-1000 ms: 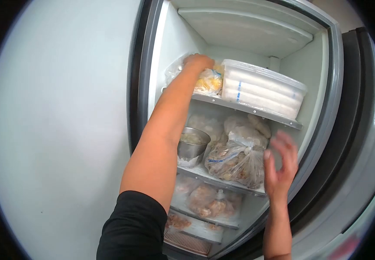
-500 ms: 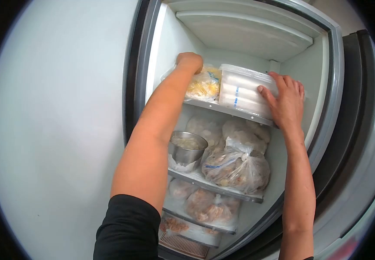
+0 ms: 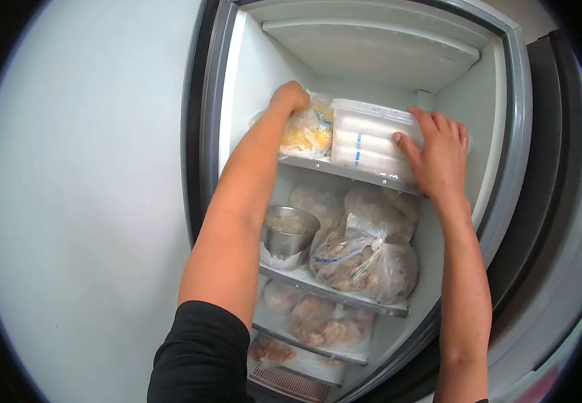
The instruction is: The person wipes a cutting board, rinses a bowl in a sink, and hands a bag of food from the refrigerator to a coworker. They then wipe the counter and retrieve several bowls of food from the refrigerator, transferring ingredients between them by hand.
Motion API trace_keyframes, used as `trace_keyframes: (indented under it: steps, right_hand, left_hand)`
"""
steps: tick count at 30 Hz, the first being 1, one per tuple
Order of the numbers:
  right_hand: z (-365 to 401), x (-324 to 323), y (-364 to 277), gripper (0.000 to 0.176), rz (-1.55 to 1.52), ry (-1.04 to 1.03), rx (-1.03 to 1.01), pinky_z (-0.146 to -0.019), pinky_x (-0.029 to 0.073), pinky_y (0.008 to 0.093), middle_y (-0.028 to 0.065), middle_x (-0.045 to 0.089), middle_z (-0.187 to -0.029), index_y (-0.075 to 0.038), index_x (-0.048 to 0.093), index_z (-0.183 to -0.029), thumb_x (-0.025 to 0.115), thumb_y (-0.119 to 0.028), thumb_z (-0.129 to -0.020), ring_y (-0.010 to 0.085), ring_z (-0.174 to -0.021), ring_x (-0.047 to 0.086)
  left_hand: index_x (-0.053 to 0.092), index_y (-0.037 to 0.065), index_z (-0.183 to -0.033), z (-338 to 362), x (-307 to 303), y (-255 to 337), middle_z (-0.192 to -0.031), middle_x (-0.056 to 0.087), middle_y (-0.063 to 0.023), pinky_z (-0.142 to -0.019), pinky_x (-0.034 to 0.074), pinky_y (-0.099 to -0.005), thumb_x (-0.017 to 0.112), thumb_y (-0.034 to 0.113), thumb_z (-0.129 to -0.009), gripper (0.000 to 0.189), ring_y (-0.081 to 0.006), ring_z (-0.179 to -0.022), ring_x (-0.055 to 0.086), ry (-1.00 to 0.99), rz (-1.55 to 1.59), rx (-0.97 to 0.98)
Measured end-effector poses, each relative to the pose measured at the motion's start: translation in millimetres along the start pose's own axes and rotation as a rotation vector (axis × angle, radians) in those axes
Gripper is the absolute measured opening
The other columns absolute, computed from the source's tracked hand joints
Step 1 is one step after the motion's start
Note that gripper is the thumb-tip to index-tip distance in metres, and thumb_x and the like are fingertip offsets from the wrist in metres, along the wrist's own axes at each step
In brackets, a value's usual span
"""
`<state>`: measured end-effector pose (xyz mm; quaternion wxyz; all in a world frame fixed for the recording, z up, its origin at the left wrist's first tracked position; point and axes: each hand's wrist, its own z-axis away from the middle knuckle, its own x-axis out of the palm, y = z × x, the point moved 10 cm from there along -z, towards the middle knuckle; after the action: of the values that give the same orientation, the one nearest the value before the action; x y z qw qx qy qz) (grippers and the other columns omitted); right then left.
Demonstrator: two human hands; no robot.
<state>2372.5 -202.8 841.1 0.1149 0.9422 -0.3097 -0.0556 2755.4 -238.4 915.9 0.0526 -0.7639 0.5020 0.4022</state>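
On the top shelf of an open upright freezer, a clear lidded box (image 3: pixel 371 142) holds stacked white rolls with blue print. My right hand (image 3: pixel 440 149) grips its right side, thumb on the front and fingers over the top corner. Left of the box lies a clear plastic bag with yellow contents (image 3: pixel 306 134). My left hand (image 3: pixel 290 97) reaches in at the back of that bag, with its fingers curled and mostly hidden; what they hold cannot be made out.
The shelf below bears a steel pot (image 3: pixel 289 233) and a knotted plastic bag (image 3: pixel 369 260). Lower shelves hold more bagged food (image 3: pixel 328 324). A pale door or panel (image 3: pixel 96 201) fills the left side, and a dark appliance edge (image 3: pixel 539 148) stands right.
The whole view has shifted slightly, so the shelves and box sit a little further left. My left hand has shifted slightly against the yellow bag. My right hand stays on the box.
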Motion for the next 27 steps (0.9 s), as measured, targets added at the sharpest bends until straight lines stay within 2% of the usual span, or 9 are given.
trace_keyframes:
  steps: [2, 6, 8, 10, 14, 15, 18, 22, 27]
  right_hand:
    - [-0.3, 1.8, -1.8, 0.044, 0.016, -0.006, 0.006, -0.108, 0.03, 0.0467, 0.0096, 0.061, -0.11, -0.01, 0.062, -0.121, 0.07, -0.031, -0.083, 0.0286, -0.111, 0.053]
    - [-1.6, 0.6, -0.1, 0.044, -0.007, -0.022, 0.025, -0.108, 0.03, 0.046, 0.0098, 0.061, -0.11, -0.01, 0.062, -0.121, 0.07, -0.031, -0.083, 0.0288, -0.111, 0.053]
    - [-1.3, 1.8, 0.8, 0.044, -0.015, -0.039, 0.034, -0.108, 0.03, 0.0457, 0.0097, 0.061, -0.111, -0.01, 0.062, -0.121, 0.069, -0.031, -0.083, 0.0288, -0.111, 0.053]
    - [-1.7, 2.4, 1.1, 0.043, 0.012, -0.044, 0.031, -0.108, 0.03, 0.0455, 0.0099, 0.061, -0.111, -0.01, 0.062, -0.121, 0.069, -0.03, -0.083, 0.0288, -0.112, 0.053]
    - [-0.7, 4.7, 2.5, 0.044, 0.011, -0.048, 0.026, -0.107, 0.029, 0.0453, 0.0096, 0.06, -0.113, -0.011, 0.06, -0.124, 0.067, -0.031, -0.085, 0.0285, -0.114, 0.051]
    - [-0.8, 4.9, 2.3, 0.044, 0.015, -0.049, 0.02, -0.107, 0.029, 0.0449, 0.0098, 0.06, -0.113, -0.011, 0.06, -0.124, 0.066, -0.031, -0.086, 0.0284, -0.114, 0.051]
    - [-0.8, 4.5, 1.3, 0.044, 0.006, -0.041, 0.005, -0.107, 0.03, 0.0439, 0.0101, 0.06, -0.113, -0.01, 0.059, -0.125, 0.065, -0.031, -0.086, 0.0284, -0.115, 0.051]
    - [0.9, 3.7, 3.1, 0.044, -0.004, -0.049, 0.002, -0.106, 0.031, 0.0423, 0.0103, 0.06, -0.113, -0.01, 0.059, -0.125, 0.065, -0.032, -0.087, 0.0286, -0.115, 0.051]
    - [3.4, 3.8, 3.8, 0.045, -0.001, -0.033, -0.026, -0.106, 0.031, 0.0432, 0.0101, 0.06, -0.114, -0.01, 0.059, -0.125, 0.065, -0.033, -0.087, 0.0288, -0.114, 0.051]
  left_hand:
    - [0.067, 0.002, -0.112, -12.6, 13.3, -16.1, -0.114, 0.068, -0.0148, -0.086, 0.052, -0.0404, 0.063, 0.03, -0.085, 0.039, -0.0267, -0.105, 0.065, -0.147, 0.532, -0.072]
    - [0.065, -0.001, -0.116, 109.0, -57.9, 14.5, -0.116, 0.066, -0.0189, -0.09, 0.049, -0.0385, 0.068, 0.036, -0.081, 0.051, -0.0281, -0.109, 0.062, -0.074, 0.568, 0.083]
    - [0.063, -0.002, -0.118, 158.6, -63.6, 37.9, -0.118, 0.065, -0.0207, -0.092, 0.047, -0.0376, 0.072, 0.038, -0.077, 0.057, -0.0313, -0.111, 0.061, -0.102, 0.365, 0.435]
    - [0.064, 0.001, -0.118, 189.8, -48.7, 38.6, -0.117, 0.065, -0.0202, -0.092, 0.047, -0.0377, 0.071, 0.034, -0.077, 0.052, -0.0339, -0.11, 0.061, 0.021, 0.244, 0.402]
    - [0.063, 0.001, -0.091, 191.2, -45.7, 36.3, -0.091, 0.067, -0.0224, -0.076, 0.048, -0.0424, 0.062, 0.026, -0.086, 0.026, -0.0345, -0.086, 0.065, 0.31, 0.48, 0.279]
    - [0.061, 0.0, -0.08, 201.4, -51.3, 42.4, -0.084, 0.065, -0.0242, -0.077, 0.048, -0.0492, 0.057, 0.023, -0.089, 0.025, -0.0428, -0.083, 0.063, 0.472, 0.485, 0.316]
    - [0.063, 0.001, -0.075, 181.2, -51.5, 41.0, -0.079, 0.066, -0.0243, -0.075, 0.049, -0.0505, 0.056, 0.025, -0.089, 0.029, -0.0439, -0.079, 0.063, 0.438, 0.396, 0.228]
    - [0.07, 0.005, -0.077, 154.7, -60.4, 64.2, -0.074, 0.067, -0.0209, -0.07, 0.052, -0.0504, 0.058, 0.028, -0.09, 0.029, -0.042, -0.074, 0.065, 0.552, 0.171, 0.396]
    - [0.074, 0.008, -0.079, 113.2, -89.4, 77.2, -0.076, 0.068, -0.0188, -0.068, 0.054, -0.0477, 0.055, 0.034, -0.092, 0.035, -0.0397, -0.073, 0.066, 0.622, 0.012, 0.391]
